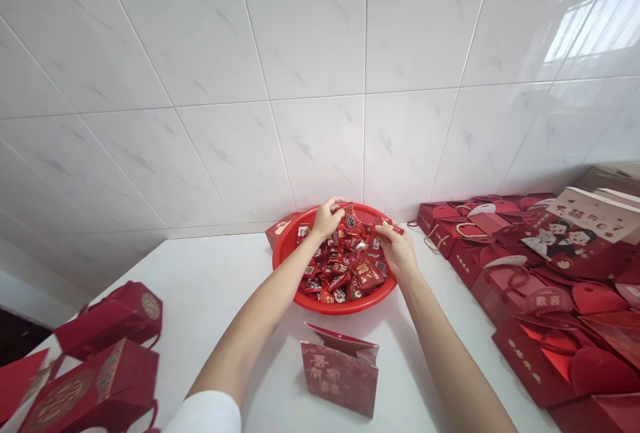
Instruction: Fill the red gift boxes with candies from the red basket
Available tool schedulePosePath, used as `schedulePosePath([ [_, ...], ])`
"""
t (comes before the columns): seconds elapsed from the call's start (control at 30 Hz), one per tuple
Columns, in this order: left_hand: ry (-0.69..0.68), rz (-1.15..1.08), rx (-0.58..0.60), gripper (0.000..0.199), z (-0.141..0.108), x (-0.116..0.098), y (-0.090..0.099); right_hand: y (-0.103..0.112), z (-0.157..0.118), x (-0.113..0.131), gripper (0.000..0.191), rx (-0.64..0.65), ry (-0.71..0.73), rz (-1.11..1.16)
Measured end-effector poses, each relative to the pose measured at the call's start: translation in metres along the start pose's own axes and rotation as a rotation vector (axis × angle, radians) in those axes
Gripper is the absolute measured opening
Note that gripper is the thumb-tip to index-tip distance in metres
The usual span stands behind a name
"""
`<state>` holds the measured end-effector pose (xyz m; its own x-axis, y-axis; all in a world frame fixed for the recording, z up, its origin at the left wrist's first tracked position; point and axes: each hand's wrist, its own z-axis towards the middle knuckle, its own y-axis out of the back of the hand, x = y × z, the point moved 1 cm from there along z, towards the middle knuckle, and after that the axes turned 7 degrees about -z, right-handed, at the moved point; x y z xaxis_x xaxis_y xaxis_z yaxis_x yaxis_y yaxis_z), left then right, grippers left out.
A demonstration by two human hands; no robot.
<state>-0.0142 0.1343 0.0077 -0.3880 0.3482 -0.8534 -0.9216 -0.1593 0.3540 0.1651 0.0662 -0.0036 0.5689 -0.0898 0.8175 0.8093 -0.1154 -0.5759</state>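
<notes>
A round red plastic basket [285, 284] full of red-wrapped candies [340, 263] stands against the tiled wall. Over its far left part, my left hand [327, 218] pinches a red candy packet [350, 216] with pale lettering. At the far right rim my right hand [396, 246] is closed on a small red and gold candy packet [389, 225]. Its fingers partly hide that packet. In front of the basket a dark red paper gift box [340, 376] stands upright with its top open. My hands are apart from this box.
Many red gift boxes [500, 286] crowd the right side, with a beige and red printed box [583, 229] on top. More red boxes [110, 319] stand at the left edge. Behind the basket's left side is another red box [278, 227]. White tiles [320, 146] rise behind the white table [215, 286].
</notes>
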Motion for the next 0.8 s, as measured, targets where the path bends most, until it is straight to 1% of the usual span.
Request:
schedulePosePath([
  [0.13,0.047,0.089,0.106,0.028,-0.002,0.003,0.0,0.0,0.0,0.0,0.025,0.005,-0.004,-0.028],
  [0.23,0.091,0.181,0.18,0.023,-0.005,0.009,-0.002,0.0,-0.001,0.0,0.026,0.006,-0.006,-0.039],
  [0.3,0.114,0.244,0.191,0.014,-0.006,0.015,-0.006,0.0,-0.001,0.0,0.027,0.003,-0.006,-0.039],
  [0.4,0.144,0.314,0.171,0.017,-0.006,0.024,-0.014,-0.001,-0.002,0.0,0.028,-0.007,-0.006,-0.032],
  [0.5,0.179,0.339,0.149,0.016,-0.003,0.032,-0.021,-0.002,-0.003,0.001,0.028,-0.015,-0.01,-0.031],
  [0.6,0.197,0.299,0.139,0.018,0.0,0.037,-0.023,-0.002,-0.004,0.0,0.029,-0.022,-0.015,-0.033],
  [0.67,0.196,0.233,0.137,0.023,0.002,0.035,-0.022,-0.001,-0.004,0.0,0.029,-0.025,-0.016,-0.032],
  [0.73,0.18,0.136,0.144,0.03,0.004,0.029,-0.02,-0.001,-0.004,-0.001,0.029,-0.024,-0.015,-0.029],
  [0.8,0.143,0.014,0.168,0.039,0.005,0.019,-0.018,0.0,-0.002,-0.001,0.03,-0.022,-0.017,-0.024],
])
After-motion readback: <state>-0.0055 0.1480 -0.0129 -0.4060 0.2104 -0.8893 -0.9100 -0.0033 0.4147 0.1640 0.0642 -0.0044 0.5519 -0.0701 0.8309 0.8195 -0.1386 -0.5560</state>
